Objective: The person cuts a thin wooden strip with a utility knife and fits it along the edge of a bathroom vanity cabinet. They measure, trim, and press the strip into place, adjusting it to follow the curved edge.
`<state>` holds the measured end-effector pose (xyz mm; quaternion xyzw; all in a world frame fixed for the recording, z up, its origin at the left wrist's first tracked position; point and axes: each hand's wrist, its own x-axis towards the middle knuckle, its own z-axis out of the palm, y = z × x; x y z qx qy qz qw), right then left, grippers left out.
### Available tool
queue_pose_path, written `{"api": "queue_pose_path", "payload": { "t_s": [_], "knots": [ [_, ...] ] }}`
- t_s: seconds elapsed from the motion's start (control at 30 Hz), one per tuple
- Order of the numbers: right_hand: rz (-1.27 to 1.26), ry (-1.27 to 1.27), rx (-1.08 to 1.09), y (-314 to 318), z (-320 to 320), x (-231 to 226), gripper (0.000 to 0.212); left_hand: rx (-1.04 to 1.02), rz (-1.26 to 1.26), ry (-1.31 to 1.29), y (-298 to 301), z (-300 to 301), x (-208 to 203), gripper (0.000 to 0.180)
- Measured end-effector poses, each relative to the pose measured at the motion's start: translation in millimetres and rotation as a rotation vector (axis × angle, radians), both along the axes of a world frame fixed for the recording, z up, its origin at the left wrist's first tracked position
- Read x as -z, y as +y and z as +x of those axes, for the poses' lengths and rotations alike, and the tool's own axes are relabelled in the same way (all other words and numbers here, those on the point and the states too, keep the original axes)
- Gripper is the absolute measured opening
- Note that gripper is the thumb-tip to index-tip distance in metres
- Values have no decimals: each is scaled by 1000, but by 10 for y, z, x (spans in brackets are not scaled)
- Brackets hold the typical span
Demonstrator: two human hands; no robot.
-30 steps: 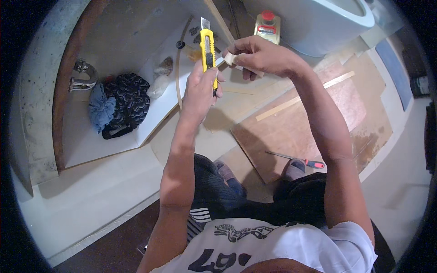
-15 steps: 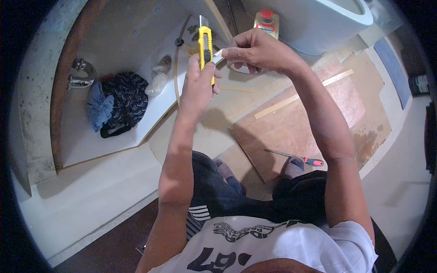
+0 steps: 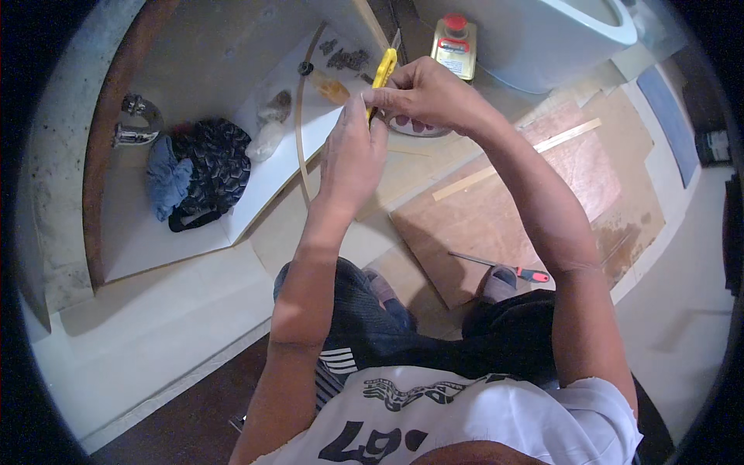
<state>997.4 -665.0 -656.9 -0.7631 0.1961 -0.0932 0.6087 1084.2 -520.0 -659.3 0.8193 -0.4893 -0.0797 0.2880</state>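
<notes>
A yellow utility knife (image 3: 383, 70) with its blade out points up and slightly right, in front of me. My left hand (image 3: 355, 155) is closed around its lower end. My right hand (image 3: 434, 94) meets the left one at the fingertips, its thumb and forefinger pinched close beside the knife. What those right fingers pinch is hidden. Behind and below the right hand shows part of a round whitish container (image 3: 418, 126) with dark red contents.
A white cabinet board (image 3: 170, 252) at left carries a dark patterned bundle (image 3: 213, 167), a blue cloth (image 3: 167, 182) and a plastic bag (image 3: 267, 143). A metal can (image 3: 454, 53) stands by the toilet (image 3: 535, 39). On a wooden panel (image 3: 496, 225) lie a wood strip (image 3: 515, 159) and a screwdriver (image 3: 531, 275).
The knife has tilted to the right and moved right, its lower part now hidden by my fingers. My left hand has shifted right to touch the right one. The small white piece at my right fingertips is out of sight.
</notes>
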Motion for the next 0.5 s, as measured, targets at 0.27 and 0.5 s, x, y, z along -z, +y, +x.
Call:
{"api": "queue_pose_path", "payload": {
  "t_s": [0.27,0.5],
  "knots": [
    [-2,84,46,-42,36,58,43,-70,-7,34,4,-47,-1,52],
    [54,42,3,-65,11,100,38,7,-154,-68,-11,-50,52,38]
  ]
}}
